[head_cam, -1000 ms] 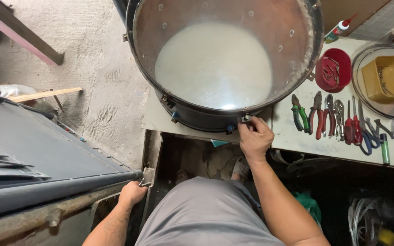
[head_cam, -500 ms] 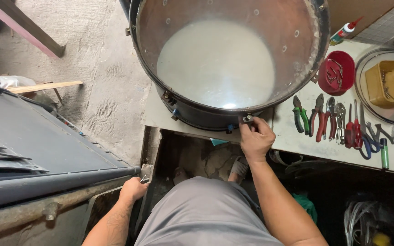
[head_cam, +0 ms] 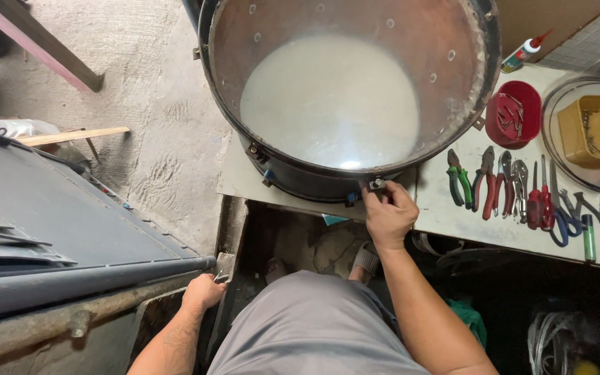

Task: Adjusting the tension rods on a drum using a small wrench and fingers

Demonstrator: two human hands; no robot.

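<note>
A large drum shell (head_cam: 453, 42) with a white skin at its bottom and a dark outer wall stands on the table's near-left part. My right hand (head_cam: 388, 215) is at the drum's near rim, fingers pinched on a small metal lug (head_cam: 376, 184) fixed there. Other lugs (head_cam: 255, 149) sit along the rim to the left. My left hand (head_cam: 203, 292) is low at the left, closed around the end of a grey metal bar (head_cam: 175, 267) beside a table leg. My grey-clad lap fills the bottom middle.
A row of pliers and cutters (head_cam: 494, 182) lies on the white table (head_cam: 244, 177) right of the drum. Behind them stand a red bowl (head_cam: 514, 114) with small parts, a yellow box (head_cam: 598, 128) in a clear dish, and a glue bottle (head_cam: 522, 52). A dark grey panel (head_cam: 57, 222) lies left.
The view has shifted slightly. My right hand stays on the rim lug and my left hand stays on the bar end.
</note>
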